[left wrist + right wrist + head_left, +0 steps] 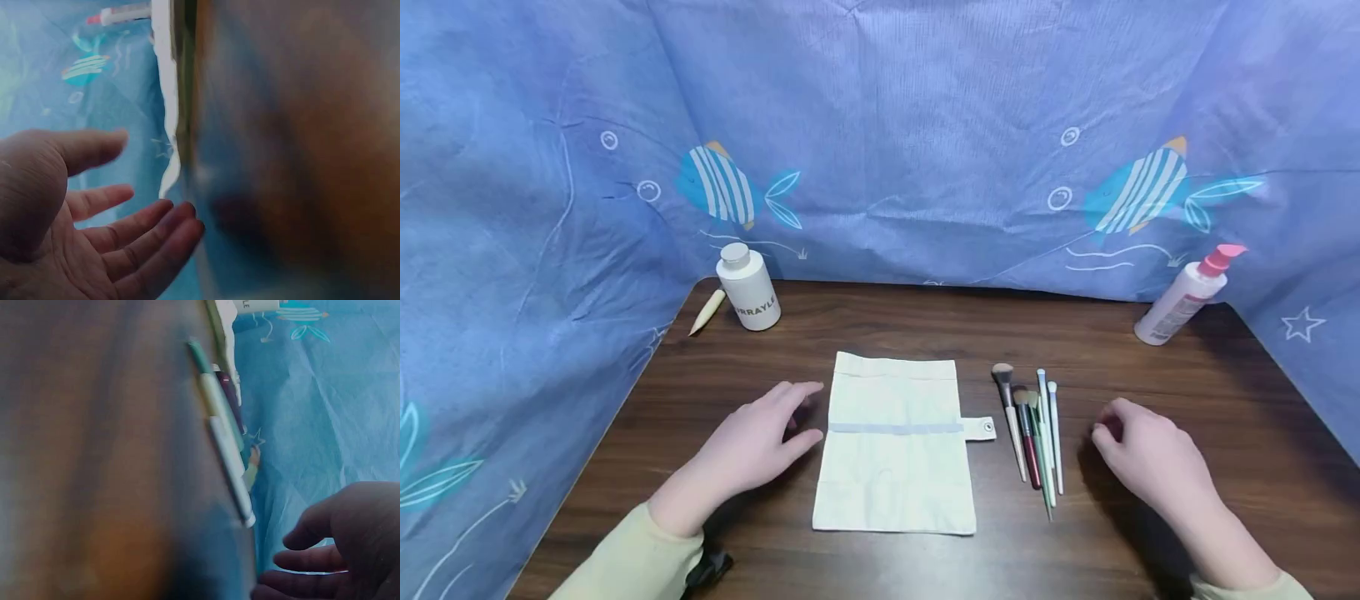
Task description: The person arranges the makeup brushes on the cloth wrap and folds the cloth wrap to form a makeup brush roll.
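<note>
A cream fabric brush roll (895,483) lies unfolded flat on the table, with a grey-blue band across its middle and a snap tab (979,428) on its right side. My left hand (760,437) is just left of the roll, fingers relaxed and holding nothing; its spread fingers (150,244) show in the left wrist view. To the right of the roll lie several makeup brushes (1026,433) side by side, heads toward the back. My right hand (1153,454) rests to the right of the brushes, loosely curled around nothing. The brush handles (228,465) appear beyond it in the right wrist view.
At the back left stands a white bottle (751,292), with a pale pointed stick-like object (707,312) beside it. A pump bottle with a pink top (1183,300) is at the back right. A blue fish-print cloth (925,150) hangs behind the dark wooden table (925,321).
</note>
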